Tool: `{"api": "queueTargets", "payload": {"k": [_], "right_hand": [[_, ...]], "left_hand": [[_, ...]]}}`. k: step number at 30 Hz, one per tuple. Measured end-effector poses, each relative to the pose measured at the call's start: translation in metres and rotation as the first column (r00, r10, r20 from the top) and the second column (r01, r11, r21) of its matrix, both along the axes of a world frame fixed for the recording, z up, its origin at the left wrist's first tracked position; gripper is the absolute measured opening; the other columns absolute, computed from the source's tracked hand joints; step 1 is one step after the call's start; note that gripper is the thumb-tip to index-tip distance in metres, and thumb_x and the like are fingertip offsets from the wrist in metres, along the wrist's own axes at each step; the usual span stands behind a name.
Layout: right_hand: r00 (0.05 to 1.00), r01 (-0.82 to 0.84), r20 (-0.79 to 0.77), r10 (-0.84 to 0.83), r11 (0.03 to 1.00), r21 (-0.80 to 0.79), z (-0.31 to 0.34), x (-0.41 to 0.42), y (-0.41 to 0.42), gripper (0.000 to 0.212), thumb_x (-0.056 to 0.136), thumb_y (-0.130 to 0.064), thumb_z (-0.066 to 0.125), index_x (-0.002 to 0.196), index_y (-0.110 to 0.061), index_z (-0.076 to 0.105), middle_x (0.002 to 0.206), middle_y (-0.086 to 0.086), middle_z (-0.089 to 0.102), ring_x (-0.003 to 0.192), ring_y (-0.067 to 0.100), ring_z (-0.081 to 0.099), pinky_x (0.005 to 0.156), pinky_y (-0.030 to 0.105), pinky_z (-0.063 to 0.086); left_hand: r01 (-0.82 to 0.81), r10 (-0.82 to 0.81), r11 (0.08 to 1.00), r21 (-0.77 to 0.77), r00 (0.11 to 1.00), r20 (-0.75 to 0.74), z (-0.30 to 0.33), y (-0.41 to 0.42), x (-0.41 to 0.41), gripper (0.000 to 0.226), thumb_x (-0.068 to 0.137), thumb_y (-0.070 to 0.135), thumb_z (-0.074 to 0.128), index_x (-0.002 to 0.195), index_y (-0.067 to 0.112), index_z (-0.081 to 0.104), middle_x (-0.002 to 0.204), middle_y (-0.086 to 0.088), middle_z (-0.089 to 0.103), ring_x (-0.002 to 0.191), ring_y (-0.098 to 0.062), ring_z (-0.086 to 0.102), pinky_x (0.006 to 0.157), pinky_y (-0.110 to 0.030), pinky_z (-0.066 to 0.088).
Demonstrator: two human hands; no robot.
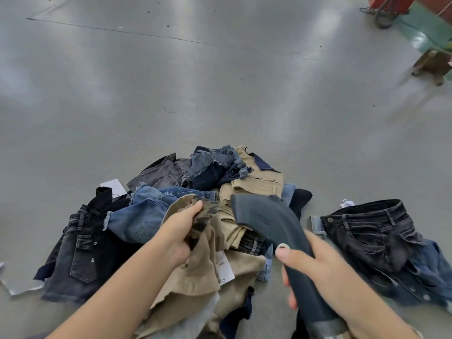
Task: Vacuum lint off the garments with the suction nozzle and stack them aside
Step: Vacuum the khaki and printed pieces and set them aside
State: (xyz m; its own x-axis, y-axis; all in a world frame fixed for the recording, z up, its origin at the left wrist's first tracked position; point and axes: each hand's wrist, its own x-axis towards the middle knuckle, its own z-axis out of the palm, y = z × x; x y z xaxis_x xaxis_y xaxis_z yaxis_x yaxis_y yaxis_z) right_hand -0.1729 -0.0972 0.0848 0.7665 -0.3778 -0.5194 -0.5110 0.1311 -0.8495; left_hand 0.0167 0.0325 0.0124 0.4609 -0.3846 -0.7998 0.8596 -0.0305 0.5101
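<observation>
Your left hand (179,231) pinches the tan garment (195,270) over the big pile (171,192); your right hand (318,267) wraps the suction nozzle (266,218). Few cleaned clothes (374,238) sit aside (lots left, probably).

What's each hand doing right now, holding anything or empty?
Left hand: closed, gripping the tan garment by its camouflage-lined edge.
Right hand: closed around the dark suction nozzle.

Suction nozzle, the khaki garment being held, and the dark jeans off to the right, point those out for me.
suction nozzle (265,220): head view, on its broad dark head.
khaki garment (199,270): head view, on the hanging tan cloth.
dark jeans (371,231): head view, below the waistband.
</observation>
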Motion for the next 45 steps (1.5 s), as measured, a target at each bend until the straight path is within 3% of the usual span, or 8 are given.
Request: {"api": "queueTargets", "payload": {"k": [8, 12, 16, 24, 29, 34, 39, 45], "right_hand": [[0.983, -0.175, 0.037, 0.177, 0.983, -0.051, -0.011, -0.001, 0.024, 0.043, 0.061, -0.054, 0.064, 0.102, -0.042, 0.058, 0.068, 0.002, 0.067, 0.062, 0.011, 0.064, 0.061, 0.022, 0.048], [0.997, -0.059, 0.061, 0.056, 0.997, 0.044, -0.009, 0.005, 0.019, 0.015, 0.071, -0.039, 0.065, 0.086, -0.041, 0.061, 0.061, 0.007, 0.063, 0.048, 0.027, 0.059, 0.047, 0.028, 0.047], [0.991, 0.073, 0.105, -0.080, 0.995, 0.070, -0.004, 0.004, 0.006, 0.010, 0.071, -0.037, 0.066, 0.080, -0.034, 0.063, 0.060, 0.010, 0.060, 0.044, 0.030, 0.057, 0.043, 0.027, 0.045], [0.990, -0.121, 0.077, 0.118, 0.992, 0.041, -0.017, 0.000, 0.028, 0.041, 0.059, -0.053, 0.068, 0.099, -0.049, 0.060, 0.070, 0.000, 0.069, 0.059, 0.010, 0.064, 0.063, 0.030, 0.046], [0.994, 0.048, 0.086, -0.059, 0.991, 0.128, -0.009, 0.009, 0.010, 0.020, 0.070, -0.035, 0.066, 0.087, -0.026, 0.062, 0.059, 0.011, 0.061, 0.042, 0.028, 0.056, 0.041, 0.027, 0.044], [0.993, 0.024, 0.115, -0.041, 0.989, 0.146, -0.004, 0.005, 0.010, 0.025, 0.068, -0.035, 0.069, 0.091, -0.027, 0.062, 0.060, 0.011, 0.061, 0.043, 0.029, 0.056, 0.042, 0.028, 0.045], [0.976, -0.186, 0.121, 0.179, 0.982, 0.043, -0.011, -0.001, 0.028, 0.048, 0.058, -0.053, 0.066, 0.106, -0.048, 0.061, 0.075, -0.004, 0.070, 0.067, 0.007, 0.065, 0.065, 0.021, 0.047], [0.995, 0.035, 0.090, -0.046, 0.992, 0.120, -0.003, 0.005, 0.006, 0.023, 0.070, -0.032, 0.068, 0.089, -0.023, 0.061, 0.060, 0.012, 0.060, 0.042, 0.028, 0.055, 0.042, 0.027, 0.045]], "left_hand": [[-0.017, -0.031, 0.997, 0.079, 0.823, 0.567, -0.015, -0.008, -0.009, 0.024, 0.101, 0.028, 0.045, 0.086, 0.026, 0.064, 0.089, -0.009, 0.073, 0.079, -0.023, 0.066, 0.072, -0.039, 0.052], [-0.009, -0.054, 0.996, 0.089, 0.730, 0.681, -0.020, -0.010, -0.013, 0.030, 0.100, 0.028, 0.046, 0.078, 0.037, 0.063, 0.086, -0.001, 0.071, 0.082, -0.018, 0.064, 0.079, -0.037, 0.050], [-0.047, -0.043, 0.993, 0.107, 0.708, 0.705, -0.022, -0.011, -0.013, 0.025, 0.099, 0.030, 0.046, 0.081, 0.035, 0.063, 0.078, 0.007, 0.069, 0.077, -0.011, 0.062, 0.072, -0.030, 0.048], [-0.059, -0.009, 0.995, 0.078, 0.740, 0.673, -0.017, -0.012, -0.007, 0.026, 0.098, 0.033, 0.045, 0.080, 0.036, 0.063, 0.094, -0.010, 0.069, 0.092, -0.031, 0.062, 0.096, -0.061, 0.044], [0.028, -0.051, 0.999, 0.045, 0.727, 0.685, -0.018, -0.013, -0.014, 0.024, 0.099, 0.030, 0.045, 0.083, 0.030, 0.063, 0.092, -0.011, 0.070, 0.093, -0.034, 0.064, 0.092, -0.059, 0.047], [0.001, -0.031, 0.999, 0.045, 0.735, 0.677, -0.019, -0.014, -0.011, 0.025, 0.100, 0.029, 0.045, 0.084, 0.029, 0.064, 0.085, -0.002, 0.072, 0.084, -0.021, 0.067, 0.081, -0.046, 0.051], [-0.030, 0.001, 0.999, 0.035, 0.769, 0.639, -0.018, -0.009, 0.001, 0.023, 0.101, 0.030, 0.045, 0.085, 0.025, 0.062, 0.081, 0.002, 0.069, 0.083, -0.023, 0.061, 0.085, -0.047, 0.047], [0.109, -0.041, 0.991, -0.081, 0.808, 0.588, -0.015, -0.009, -0.006, 0.029, 0.100, 0.026, 0.046, 0.082, 0.031, 0.069, 0.089, -0.007, 0.073, 0.080, -0.022, 0.068, 0.079, -0.042, 0.054]]}}
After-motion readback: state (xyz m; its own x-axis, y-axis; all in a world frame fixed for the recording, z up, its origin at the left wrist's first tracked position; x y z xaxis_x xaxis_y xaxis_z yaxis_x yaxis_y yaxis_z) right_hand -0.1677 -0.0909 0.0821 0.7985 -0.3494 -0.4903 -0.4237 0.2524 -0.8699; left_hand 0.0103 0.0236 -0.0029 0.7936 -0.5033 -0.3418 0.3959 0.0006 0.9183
